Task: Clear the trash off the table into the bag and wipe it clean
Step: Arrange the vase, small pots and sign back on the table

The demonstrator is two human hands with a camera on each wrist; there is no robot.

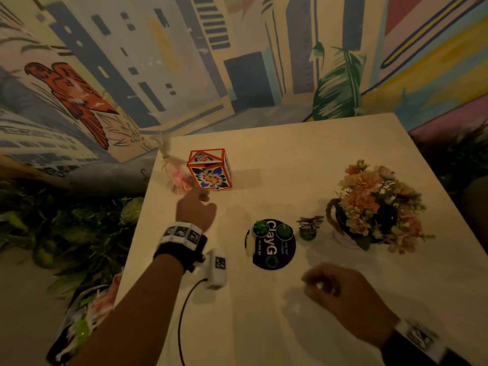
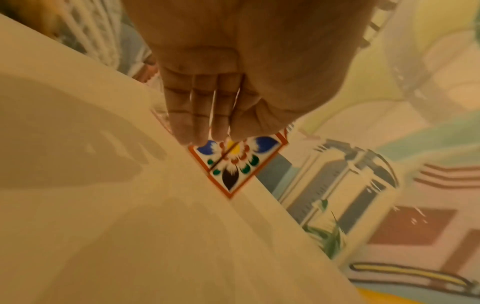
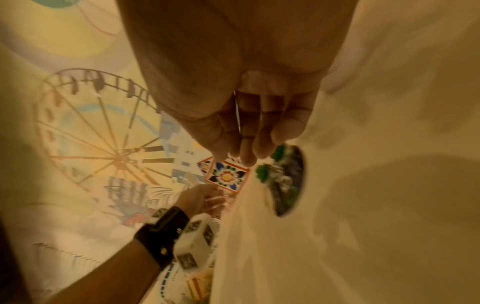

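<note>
A clear cellophane pouch (image 1: 176,175) with pink contents, tied at the top, lies at the table's far left edge. Right beside it stands a white box (image 1: 211,170) with orange edges and a painted flower. My left hand (image 1: 196,202) reaches over the table with straight fingers, its tips just short of the pouch and box. In the left wrist view the left hand (image 2: 207,137) holds nothing, with the box (image 2: 233,164) just beyond its fingertips. My right hand (image 1: 324,283) hovers near the front of the table, fingers loosely curled and empty, as also seen from the right wrist (image 3: 244,156).
On the white table (image 1: 317,154) are a round dark "ClayGo" sticker (image 1: 272,256) with two small green cactus pieces, a small dark plant ornament (image 1: 308,228) and a flower basket (image 1: 377,204). A dark bag (image 1: 84,323) with trash lies on the floor at lower left, among green plants.
</note>
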